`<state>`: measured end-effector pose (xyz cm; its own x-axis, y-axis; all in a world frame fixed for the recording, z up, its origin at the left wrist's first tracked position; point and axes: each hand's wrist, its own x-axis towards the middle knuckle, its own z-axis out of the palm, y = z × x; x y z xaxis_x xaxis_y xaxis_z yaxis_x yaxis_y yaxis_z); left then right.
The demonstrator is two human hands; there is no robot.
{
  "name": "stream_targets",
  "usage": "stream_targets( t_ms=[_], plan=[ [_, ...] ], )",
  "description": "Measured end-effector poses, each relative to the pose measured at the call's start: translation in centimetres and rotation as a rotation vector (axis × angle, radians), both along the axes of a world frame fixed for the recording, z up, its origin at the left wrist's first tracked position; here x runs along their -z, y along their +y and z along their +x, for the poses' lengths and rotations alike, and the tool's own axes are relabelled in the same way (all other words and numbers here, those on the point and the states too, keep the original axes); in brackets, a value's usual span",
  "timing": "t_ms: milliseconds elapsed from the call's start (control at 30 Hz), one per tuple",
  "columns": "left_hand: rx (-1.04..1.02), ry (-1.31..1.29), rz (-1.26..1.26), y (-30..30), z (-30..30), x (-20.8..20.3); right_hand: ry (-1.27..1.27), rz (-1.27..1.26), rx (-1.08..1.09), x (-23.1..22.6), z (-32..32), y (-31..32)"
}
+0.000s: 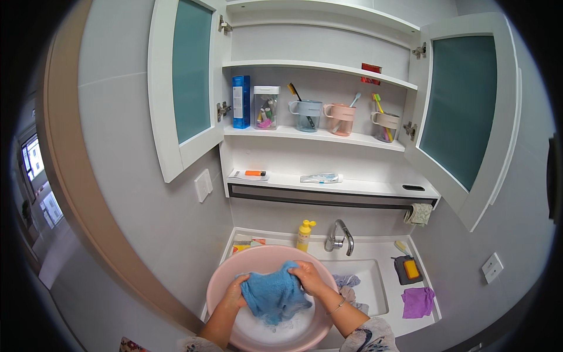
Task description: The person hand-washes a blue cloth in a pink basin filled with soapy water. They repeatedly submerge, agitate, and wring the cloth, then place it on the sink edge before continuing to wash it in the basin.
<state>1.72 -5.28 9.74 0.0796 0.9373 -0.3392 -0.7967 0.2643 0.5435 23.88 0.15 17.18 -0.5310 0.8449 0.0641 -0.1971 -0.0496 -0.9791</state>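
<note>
A wet blue cloth [272, 295] is stretched between my two hands over a pink basin [221, 276]. My left hand [237, 290] grips its left edge, and my right hand [306, 277] holds the upper right corner. The cloth's lower end hangs down to the white suds [258, 331] in the basin. A bracelet [338, 304] circles my right wrist. What lies under the suds is hidden.
Right of the basin, a white sink [375, 293] holds crumpled cloths [349, 281] below a chrome faucet [339, 237]. A yellow bottle [304, 236] stands behind. At right lie a soap bar [411, 269] and a purple cloth [417, 303]. An open cabinet door [460, 111] juts out above.
</note>
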Motion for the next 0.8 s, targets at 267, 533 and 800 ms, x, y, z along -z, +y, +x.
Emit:
stream_targets(
  t_ms=[267, 533, 800],
  plan=[
    [-0.131, -0.128, -0.147, 0.9, 2.5, 1.7, -0.131, -0.546, 0.42, 4.7, -3.5, 0.5],
    [-0.335, 0.167, -0.254, 3.0, 4.8, 8.7, -0.759, 0.631, 0.248, 10.8, -8.9, -3.8],
    [0.003, -0.154, 0.058, 4.0, 2.5, 13.7, -0.729, 0.817, 0.238, 13.0, -9.0, -3.0]
  ],
)
